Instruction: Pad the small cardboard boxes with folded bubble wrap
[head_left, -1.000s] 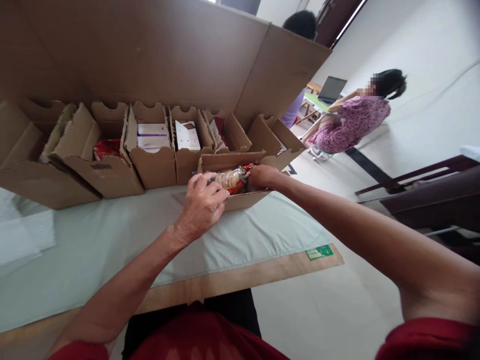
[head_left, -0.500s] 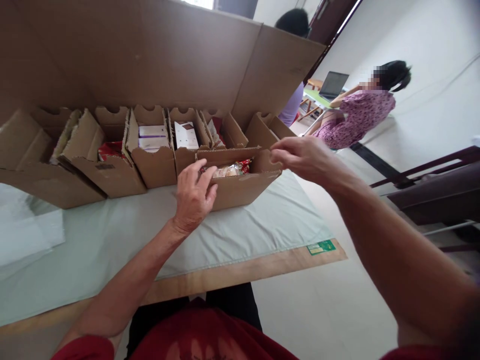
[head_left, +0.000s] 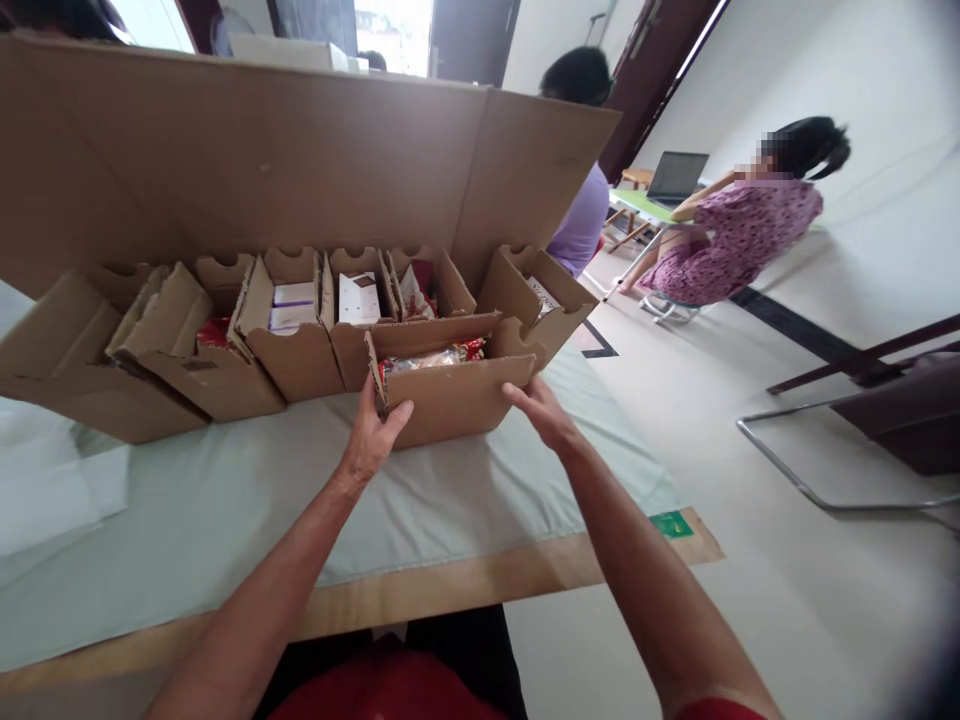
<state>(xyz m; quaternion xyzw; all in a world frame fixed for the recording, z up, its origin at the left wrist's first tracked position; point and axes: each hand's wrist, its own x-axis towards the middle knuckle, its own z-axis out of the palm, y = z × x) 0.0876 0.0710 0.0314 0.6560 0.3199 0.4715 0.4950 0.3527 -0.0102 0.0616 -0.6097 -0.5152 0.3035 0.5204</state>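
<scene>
A narrow open-topped cardboard box sits crosswise on the pale cloth, in front of a row of similar boxes. Inside it lie shiny red and clear packets. My left hand grips its left end, thumb on the front face and fingers behind the edge. At the right end my right hand holds the box, thumb on the front and the other fingers partly hidden. Behind stand upright cardboard boxes holding a red packet, white-and-purple cartons and a white carton.
A tall cardboard panel rises behind the row. Clear plastic sheets lie at the left on the cloth. The wooden table edge runs along the front. One person sits at a small green table; another is behind the panel.
Both hands have come down onto the ends of the crosswise box, and my right hand has moved from its top corner to its side. The view has shifted slightly.
</scene>
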